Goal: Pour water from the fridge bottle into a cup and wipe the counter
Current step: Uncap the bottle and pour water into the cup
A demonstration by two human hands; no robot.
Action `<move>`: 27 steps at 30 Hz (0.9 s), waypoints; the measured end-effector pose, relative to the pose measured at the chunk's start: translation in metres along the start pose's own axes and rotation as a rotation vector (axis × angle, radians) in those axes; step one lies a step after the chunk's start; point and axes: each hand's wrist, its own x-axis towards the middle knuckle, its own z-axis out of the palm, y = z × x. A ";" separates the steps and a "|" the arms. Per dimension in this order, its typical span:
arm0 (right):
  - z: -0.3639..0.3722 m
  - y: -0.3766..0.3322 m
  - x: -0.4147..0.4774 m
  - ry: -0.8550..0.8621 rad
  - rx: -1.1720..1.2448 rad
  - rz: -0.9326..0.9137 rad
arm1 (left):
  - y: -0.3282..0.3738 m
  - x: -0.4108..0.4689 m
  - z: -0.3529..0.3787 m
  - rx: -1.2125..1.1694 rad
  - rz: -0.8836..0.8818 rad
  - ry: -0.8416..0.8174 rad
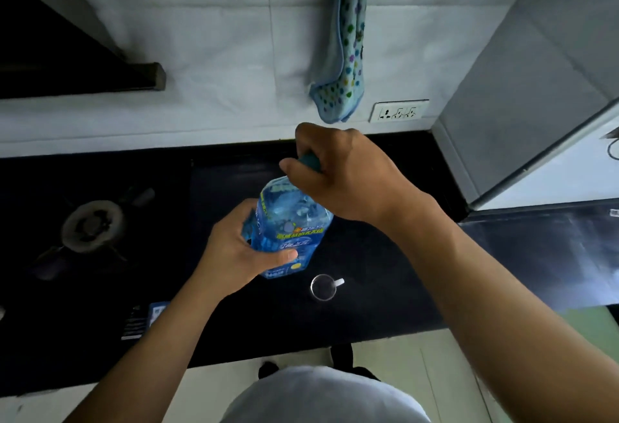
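A large blue plastic water bottle [290, 221] with a printed label stands over the black counter [368, 288], tilted a little away from me. My left hand [241, 248] grips its body from the left side. My right hand [338, 171] is closed over its teal cap at the top, hiding most of the cap. A small clear glass cup [323, 287] with a handle sits on the counter just right of the bottle's base; I cannot tell what is in it. A blue dotted cloth [345, 53] hangs on the tiled wall behind.
A gas stove burner [92, 225] sits on the counter to the left. A wall socket [398, 111] is behind the bottle. The fridge [536, 104] stands at the right with its door open. A dark booklet [144, 320] lies near the counter's front edge.
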 end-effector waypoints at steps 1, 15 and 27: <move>0.000 -0.003 0.000 -0.023 0.011 -0.032 | -0.001 -0.001 -0.004 -0.002 0.011 0.001; 0.041 -0.014 -0.018 -0.145 -0.347 0.490 | -0.011 -0.031 -0.014 0.300 0.004 0.111; 0.050 -0.015 -0.039 -0.133 -0.369 0.468 | -0.017 -0.034 -0.033 0.351 0.028 -0.028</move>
